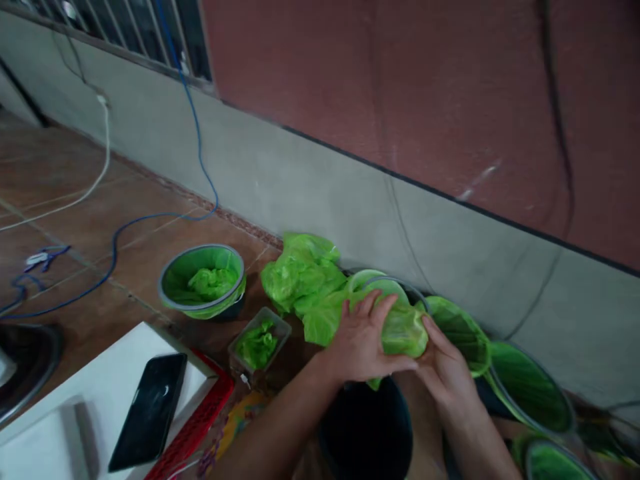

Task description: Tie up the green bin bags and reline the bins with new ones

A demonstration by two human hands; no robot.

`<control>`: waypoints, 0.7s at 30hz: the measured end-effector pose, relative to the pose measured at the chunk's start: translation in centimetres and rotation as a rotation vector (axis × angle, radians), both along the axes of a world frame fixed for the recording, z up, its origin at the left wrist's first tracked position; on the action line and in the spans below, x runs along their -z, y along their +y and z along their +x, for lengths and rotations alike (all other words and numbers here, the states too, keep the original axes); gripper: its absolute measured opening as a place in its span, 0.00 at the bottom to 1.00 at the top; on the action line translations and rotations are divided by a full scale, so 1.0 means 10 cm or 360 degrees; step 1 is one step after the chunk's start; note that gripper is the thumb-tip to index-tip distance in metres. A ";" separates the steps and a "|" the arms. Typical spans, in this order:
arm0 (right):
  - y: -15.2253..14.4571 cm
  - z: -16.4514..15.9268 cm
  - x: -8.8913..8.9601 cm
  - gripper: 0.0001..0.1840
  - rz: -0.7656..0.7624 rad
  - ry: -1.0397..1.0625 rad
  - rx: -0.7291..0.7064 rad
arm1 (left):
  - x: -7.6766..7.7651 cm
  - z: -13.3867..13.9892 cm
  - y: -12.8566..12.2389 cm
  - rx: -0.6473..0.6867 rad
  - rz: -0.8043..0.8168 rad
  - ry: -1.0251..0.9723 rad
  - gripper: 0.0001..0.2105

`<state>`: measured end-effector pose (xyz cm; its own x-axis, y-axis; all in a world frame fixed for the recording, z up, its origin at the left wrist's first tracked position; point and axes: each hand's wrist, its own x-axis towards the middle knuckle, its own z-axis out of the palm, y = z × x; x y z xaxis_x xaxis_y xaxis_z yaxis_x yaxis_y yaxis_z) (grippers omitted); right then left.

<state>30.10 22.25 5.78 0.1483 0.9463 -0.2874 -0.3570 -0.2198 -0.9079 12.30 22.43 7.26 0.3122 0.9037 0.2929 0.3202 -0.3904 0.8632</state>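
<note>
My left hand (363, 337) lies across a bunched, translucent green plastic bag (404, 331), its fingers over the top and the thumb below. My right hand (445, 363) grips the gathered right end of the same bag. Directly beneath both hands stands a dark bucket (367, 427), its inside too dark to make out. Behind my left hand, a heap of crumpled green plastic (303, 273) rests against the wall. Beyond the held bag is a round, green-lined container (377, 283), partly hidden by my hands.
Several green-lined buckets (533, 387) line the right side by the wall. Leftward are another lined bucket (203, 310) and a small clear tub (260, 340) with green scraps. A black phone (150, 410) lies on a white box (103, 387). A blue cable (116, 243) crosses the floor.
</note>
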 end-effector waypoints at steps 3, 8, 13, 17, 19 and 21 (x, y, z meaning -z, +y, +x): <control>-0.19 0.18 -0.30 0.11 -0.0017 0.0118 0.0188 | 0.19 0.17 -0.07 0.0258 -0.0100 0.0115 0.40; -0.54 0.58 -0.69 0.15 0.0245 -0.0035 0.0078 | 0.38 0.39 -0.22 0.0495 -0.0504 -0.0074 0.11; -1.22 0.74 -0.54 0.29 0.0151 -0.0290 0.0112 | 0.14 0.42 -0.51 0.0522 -0.1031 -0.0444 0.11; -1.65 0.47 -0.21 0.31 0.0262 -0.0220 -0.0066 | -0.07 0.46 -0.83 0.0442 -0.1260 -0.0671 0.16; -1.75 0.38 -0.11 0.27 0.0253 -0.0204 0.0058 | -0.13 0.48 -0.97 0.0349 -0.1269 -0.0654 0.15; -1.82 0.43 -0.11 0.24 0.0189 -0.0148 0.0235 | -0.18 0.45 -1.07 0.0282 -0.1240 -0.0585 0.13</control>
<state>34.35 4.06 6.84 0.3085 0.9387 -0.1539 -0.2909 -0.0609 -0.9548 16.82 11.74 9.09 0.4740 0.8357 -0.2773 -0.0397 0.3349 0.9414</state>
